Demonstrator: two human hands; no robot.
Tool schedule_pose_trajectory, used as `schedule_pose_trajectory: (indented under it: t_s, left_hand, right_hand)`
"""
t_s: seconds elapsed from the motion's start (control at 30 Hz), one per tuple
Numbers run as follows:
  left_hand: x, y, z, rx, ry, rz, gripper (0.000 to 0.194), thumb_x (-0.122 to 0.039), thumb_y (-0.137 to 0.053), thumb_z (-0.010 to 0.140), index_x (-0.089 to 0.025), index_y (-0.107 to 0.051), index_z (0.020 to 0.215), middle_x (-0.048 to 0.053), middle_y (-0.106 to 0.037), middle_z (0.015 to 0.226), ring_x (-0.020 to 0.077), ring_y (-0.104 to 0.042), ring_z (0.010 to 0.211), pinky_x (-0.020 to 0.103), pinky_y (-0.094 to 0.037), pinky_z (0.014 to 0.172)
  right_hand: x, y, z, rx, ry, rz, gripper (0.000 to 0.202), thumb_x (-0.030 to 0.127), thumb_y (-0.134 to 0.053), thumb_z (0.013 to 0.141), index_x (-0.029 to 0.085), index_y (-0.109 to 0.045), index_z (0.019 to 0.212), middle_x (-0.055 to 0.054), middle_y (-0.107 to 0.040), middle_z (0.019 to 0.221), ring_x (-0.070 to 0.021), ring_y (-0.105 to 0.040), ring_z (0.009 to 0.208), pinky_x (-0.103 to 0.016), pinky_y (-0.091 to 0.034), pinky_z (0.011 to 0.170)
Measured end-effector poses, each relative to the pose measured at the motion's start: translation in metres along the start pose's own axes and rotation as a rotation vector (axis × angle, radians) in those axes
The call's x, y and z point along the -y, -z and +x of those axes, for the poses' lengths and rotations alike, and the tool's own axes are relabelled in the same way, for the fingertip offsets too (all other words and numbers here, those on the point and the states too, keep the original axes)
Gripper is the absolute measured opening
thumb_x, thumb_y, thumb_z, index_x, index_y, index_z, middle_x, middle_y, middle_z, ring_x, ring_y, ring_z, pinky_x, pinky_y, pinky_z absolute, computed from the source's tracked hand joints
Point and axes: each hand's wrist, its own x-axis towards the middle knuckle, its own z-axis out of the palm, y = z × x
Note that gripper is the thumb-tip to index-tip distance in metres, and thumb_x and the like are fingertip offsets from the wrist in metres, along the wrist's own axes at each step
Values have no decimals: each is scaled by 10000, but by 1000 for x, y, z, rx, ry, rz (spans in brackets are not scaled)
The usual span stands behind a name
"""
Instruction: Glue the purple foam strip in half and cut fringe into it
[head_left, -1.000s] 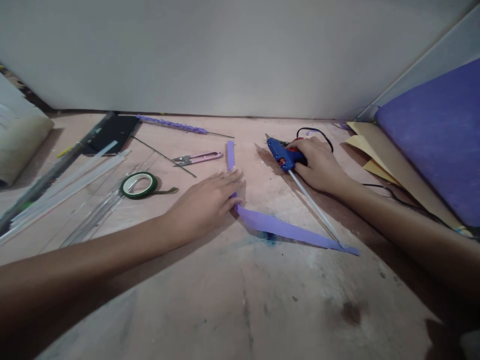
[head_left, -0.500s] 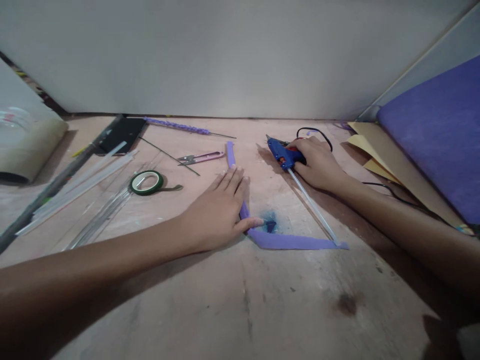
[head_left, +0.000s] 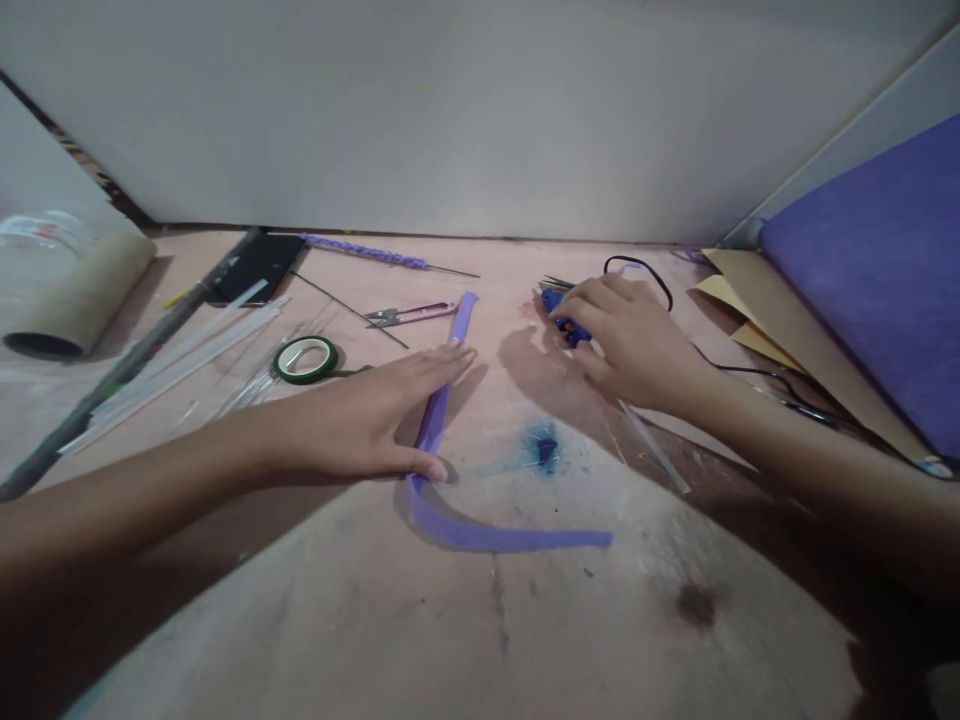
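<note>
My left hand [head_left: 367,410] lies over a purple strip [head_left: 510,537], fingers stretched and thumb apart. Its fingertips cross the strip's upper part, and the thumb touches it near the bend. From there the strip curves right across the table, its end loose. Above a blue glue gun [head_left: 556,302] is my right hand [head_left: 637,340], fingers apart and not wrapped round the handle. Part of the gun is hidden beneath this hand. A clear glue stick [head_left: 656,450] sticks out of its back toward me. Pink-handled thread snips [head_left: 412,315] lie beyond the left fingertips.
Left of my hands are green tape [head_left: 306,360], a thin dark wire [head_left: 349,308], white glue sticks [head_left: 172,365], a black phone [head_left: 259,268] and a cardboard tube [head_left: 82,295]. A purple-wrapped wire [head_left: 364,250] lies behind. At right are brown paper [head_left: 780,330], a purple sheet [head_left: 870,280] and a black cord [head_left: 750,370].
My left hand has moved left and nearer me, dragging the strip's bend and loose end along. My right hand has let go of the glue gun and risen over it.
</note>
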Motion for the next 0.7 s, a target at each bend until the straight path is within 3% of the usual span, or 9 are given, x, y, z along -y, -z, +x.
schedule_pose_trajectory:
  t_s: [0.07, 0.13, 0.2, 0.27, 0.37, 0.5, 0.57, 0.63, 0.7]
  left_hand:
    - [-6, -5, -8, -182, -6, -39, 1222, -959, -729, 960, -185, -405, 1848, 215, -418, 1935, 438, -449, 1761, 531, -362, 1428]
    - [-22, -13, -17, -341, 7, -61, 927, -913, -702, 1015, -198, -648, 1603, 205, -651, 1749, 433, -619, 1592, 543, -460, 1315]
    - [-44, -24, -28, -426, -34, -116, 617, -778, -690, 1096, -236, -730, 1388, 153, -797, 1495, 384, -729, 1365, 515, -534, 1136]
    - [-65, -34, -41, -354, -153, -94, 502, -652, -681, 1121, -265, -718, 1439, 142, -796, 1483, 384, -722, 1329, 546, -513, 1119]
    - [-84, -44, -57, -267, -318, -19, 419, -465, -703, 1072, -260, -721, 1438, 151, -803, 1501, 406, -715, 1364, 616, -433, 1264]
    - [-80, -48, -73, -233, -450, 31, 215, -339, -701, 1019, -243, -730, 1210, 99, -855, 1179, 363, -767, 1161, 607, -336, 1358]
    - [-71, -47, -80, -251, -460, 83, 107, -246, -647, 1022, -239, -699, 1115, 73, -821, 1063, 327, -752, 1049, 596, -323, 1353]
    - [-61, -42, -86, -297, -448, 115, 153, -134, -586, 1023, -253, -679, 1047, 45, -783, 977, 294, -734, 967, 575, -356, 1333]
    - [-53, -31, -92, -339, -412, 83, 258, -65, -556, 1013, -282, -696, 1018, 22, -789, 941, 275, -745, 926, 553, -402, 1326]
  right_hand:
    - [25, 1, 1, 8, 114, 67, 360, 222, -564, 1058, 194, -739, 1372, -221, -773, 1478, -461, -644, 1430, -670, -461, 1231]
    - [46, -2, 5, 21, 226, 149, 412, 183, -571, 1071, 223, -708, 1457, -166, -762, 1584, -392, -644, 1514, -621, -460, 1309]
    - [62, -9, 12, 35, 322, 264, 491, 174, -557, 1104, 220, -661, 1581, -164, -699, 1705, -371, -612, 1598, -629, -452, 1347]
    - [72, -19, 21, 71, 397, 383, 546, 182, -552, 1130, 197, -625, 1671, -188, -615, 1799, -384, -561, 1670, -668, -424, 1373]
    - [76, -34, 32, 137, 452, 474, 564, 142, -542, 1119, 168, -663, 1670, -194, -582, 1830, -370, -532, 1715, -657, -375, 1416]
    - [74, -44, 41, 161, 464, 577, 575, 115, -546, 1073, 183, -711, 1620, -181, -604, 1815, -337, -567, 1687, -604, -405, 1408]
    - [71, -43, 44, 143, 436, 651, 482, 133, -555, 1051, 187, -777, 1476, -182, -725, 1674, -330, -659, 1564, -564, -485, 1335]
    - [69, -38, 47, 118, 367, 724, 355, 147, -549, 1031, 175, -793, 1286, -159, -844, 1340, -295, -771, 1252, -469, -603, 1121]
    - [67, -29, 51, 131, 307, 788, 251, 176, -558, 1017, 171, -769, 1153, -80, -815, 1008, -233, -743, 928, -359, -597, 870]
